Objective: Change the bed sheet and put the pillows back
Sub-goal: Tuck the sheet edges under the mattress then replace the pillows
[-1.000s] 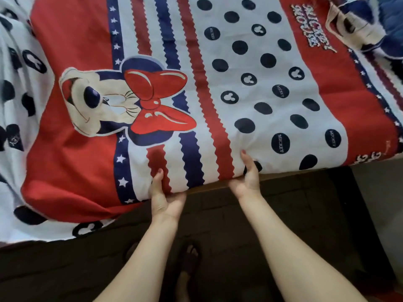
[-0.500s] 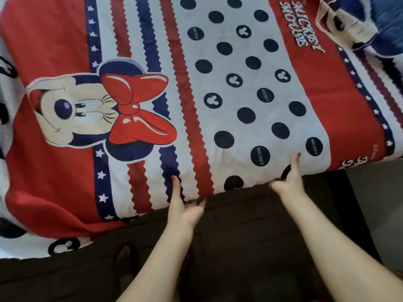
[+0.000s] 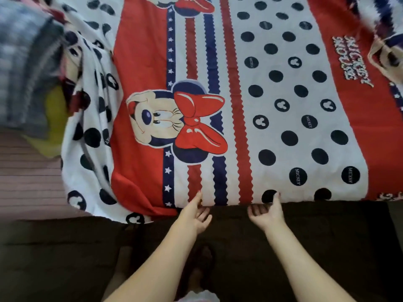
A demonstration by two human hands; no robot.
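Note:
A bed sheet (image 3: 272, 127) printed with red panels, navy stripes, black dots and a cartoon mouse with a red bow lies spread over the bed. Its near edge runs along the top of the dark brown bed side (image 3: 327, 236). The sheet's left part hangs in loose folds over the bed's corner (image 3: 91, 149). My left hand (image 3: 196, 212) is palm up just below the sheet's edge, its thumb touching the cloth and its fingers apart. My right hand (image 3: 267, 212) is also palm up at the edge, thumb on a black dot, fingers loosely curled. No pillow is in view.
A blurred grey checked cloth (image 3: 26, 62) and something yellow (image 3: 54, 118) lie at the upper left. A pinkish striped floor (image 3: 28, 182) shows on the left. My feet (image 3: 200, 269) stand below, close to the dark bed side.
Both hands have slid left along the sheet's near edge and their fingers have come out from under it. My view has swung left, bringing the hanging corner into sight.

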